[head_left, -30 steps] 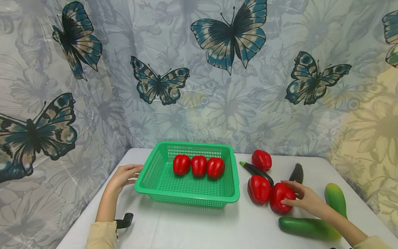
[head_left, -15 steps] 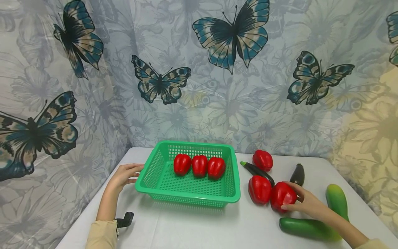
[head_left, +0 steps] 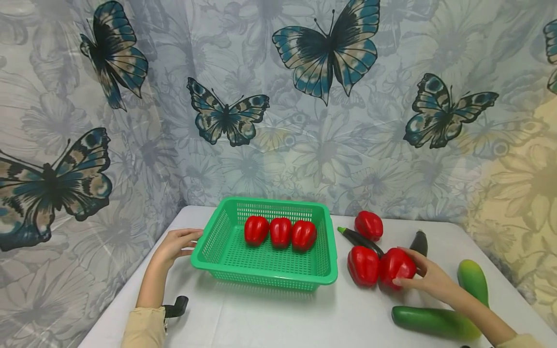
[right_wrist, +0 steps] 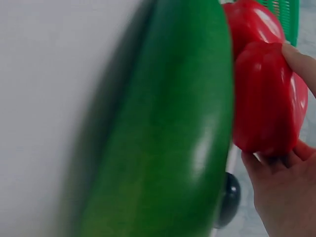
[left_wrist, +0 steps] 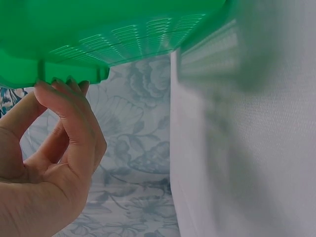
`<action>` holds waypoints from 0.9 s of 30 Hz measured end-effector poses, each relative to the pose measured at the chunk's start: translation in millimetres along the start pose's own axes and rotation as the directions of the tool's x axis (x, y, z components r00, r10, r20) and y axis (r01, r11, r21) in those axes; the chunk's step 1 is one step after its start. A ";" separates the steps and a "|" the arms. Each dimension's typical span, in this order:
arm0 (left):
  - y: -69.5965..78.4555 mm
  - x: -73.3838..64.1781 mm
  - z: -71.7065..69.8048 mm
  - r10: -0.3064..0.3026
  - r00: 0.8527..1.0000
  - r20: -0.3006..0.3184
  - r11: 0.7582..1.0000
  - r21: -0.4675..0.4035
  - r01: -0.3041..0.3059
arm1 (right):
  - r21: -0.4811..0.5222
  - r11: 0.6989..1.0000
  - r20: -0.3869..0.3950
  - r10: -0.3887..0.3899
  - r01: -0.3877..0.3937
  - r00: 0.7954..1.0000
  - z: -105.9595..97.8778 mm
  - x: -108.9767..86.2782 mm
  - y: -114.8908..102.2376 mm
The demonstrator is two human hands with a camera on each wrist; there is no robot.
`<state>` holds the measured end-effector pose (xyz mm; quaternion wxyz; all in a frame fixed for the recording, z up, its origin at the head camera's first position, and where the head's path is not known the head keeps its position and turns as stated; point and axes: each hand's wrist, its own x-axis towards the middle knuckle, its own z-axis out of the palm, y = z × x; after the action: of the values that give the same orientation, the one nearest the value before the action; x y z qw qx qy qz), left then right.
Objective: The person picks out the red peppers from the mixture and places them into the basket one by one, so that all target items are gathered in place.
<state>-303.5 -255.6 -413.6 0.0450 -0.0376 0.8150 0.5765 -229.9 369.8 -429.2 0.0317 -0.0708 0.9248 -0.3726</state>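
My right hand (head_left: 435, 278) grips a red bell pepper (head_left: 397, 268), thumb on the near side and fingers round the far side. In the right wrist view this bell pepper (right_wrist: 266, 98) is tilted beside another red one (right_wrist: 252, 22). That neighbouring pepper (head_left: 363, 266) stands at its left in the head view. My left hand (head_left: 174, 246) touches the left rim of a green plastic basket (head_left: 261, 275) with its fingertips. The left wrist view shows the left hand's fingers (left_wrist: 81, 128) loosely bent against the basket rim (left_wrist: 74, 71). Three red peppers (head_left: 280, 233) lie inside the basket, towards the back.
Another red pepper (head_left: 369, 225) and a slim dark eggplant (head_left: 360, 240) lie right of the basket. A second dark vegetable (head_left: 419, 242) is behind my right hand. Two long green vegetables lie near the right forearm, one in front (head_left: 431, 322), one beyond (head_left: 473, 280).
My right hand has closed round the bell pepper and raised it slightly, tilting it away from me. The left hand and the basket have stayed in place.
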 end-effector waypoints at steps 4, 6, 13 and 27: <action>-0.9 0.9 0.6 -0.007 1.000 -0.006 1.000 0.006 0.007 | -0.022 1.000 -0.034 0.003 -0.003 0.999 -6.6 3.6 -6.7; -1.4 1.2 0.7 -0.007 1.000 -0.006 1.000 0.008 0.007 | -0.021 1.000 -0.042 0.013 -0.014 0.999 -10.4 5.5 -9.1; -0.9 0.0 0.0 -0.003 1.000 0.000 1.000 0.005 0.003 | -0.003 0.999 -0.071 0.033 -0.033 0.997 -14.9 12.2 -19.0; 2.8 -1.9 -1.0 0.005 1.000 -0.008 1.000 0.017 -0.005 | 0.087 0.994 -0.090 -0.051 0.059 0.995 -0.2 18.4 -55.4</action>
<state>-302.0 -255.6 -410.4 0.0405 -0.0375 0.8202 0.5694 -242.2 327.6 -390.8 -0.0161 -0.0781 0.9053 -0.4173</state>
